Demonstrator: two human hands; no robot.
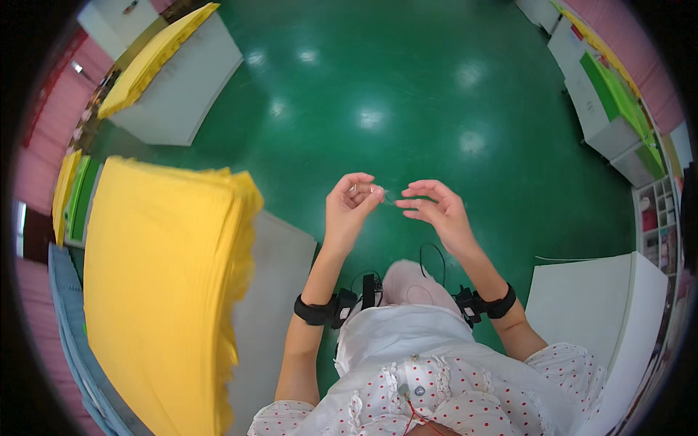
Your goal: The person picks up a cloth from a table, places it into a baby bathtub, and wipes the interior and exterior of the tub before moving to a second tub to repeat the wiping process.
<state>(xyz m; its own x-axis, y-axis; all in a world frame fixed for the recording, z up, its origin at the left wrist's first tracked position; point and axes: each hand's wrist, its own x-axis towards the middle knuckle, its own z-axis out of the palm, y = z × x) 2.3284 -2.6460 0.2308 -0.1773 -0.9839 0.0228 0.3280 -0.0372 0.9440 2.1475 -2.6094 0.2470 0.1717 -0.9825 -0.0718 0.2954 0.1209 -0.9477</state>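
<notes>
Both forearms reach forward over the green floor, each with a black strap and small box near the wrist. My left hand (353,206) is closed, its thumb and fingers pinching a small see-through piece (389,197), thin and shiny like clear plastic film or tape. That piece pokes out past the thumb tip toward the right; its exact kind cannot be made out. Facing it, my right hand (439,209) has its fingers stretched and apart, the fingertips close to the clear piece but seemingly not gripping it.
On my near left, a tall stack of yellow sheets (160,276) lies on a white cabinet (273,291). Another yellow stack (156,58) tops a cabinet farther off. A white cabinet (582,298) stands at my right, beside compartment shelves (658,218). A black cable (434,251) loops near my legs.
</notes>
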